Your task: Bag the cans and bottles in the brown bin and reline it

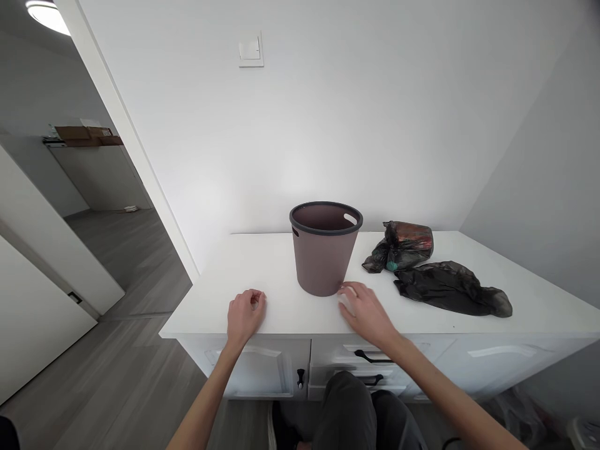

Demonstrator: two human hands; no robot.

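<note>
A plain white wall with a square white light switch (250, 50) rises behind a white cabinet (276, 315) with panelled fronts and black handles; grey wood-look flooring (140, 356) shows at the left. On the cabinet top, near the wall, stands an upright, tapered mauve plastic bin (323, 262) with a dark grey rim and oval handholes. The left hand (245, 315) rests near the front edge, well apart from the bin, fingers curled and the thumb and forefinger brought together in a small ring. The right hand (365, 312) has its fingers loosely bent, thumb parted, fingertips at the bin's lower right side. Farther right lie a reddish cylindrical bundle in thin black plastic (410, 244) and a crumpled black plastic bag (445, 289).
</note>
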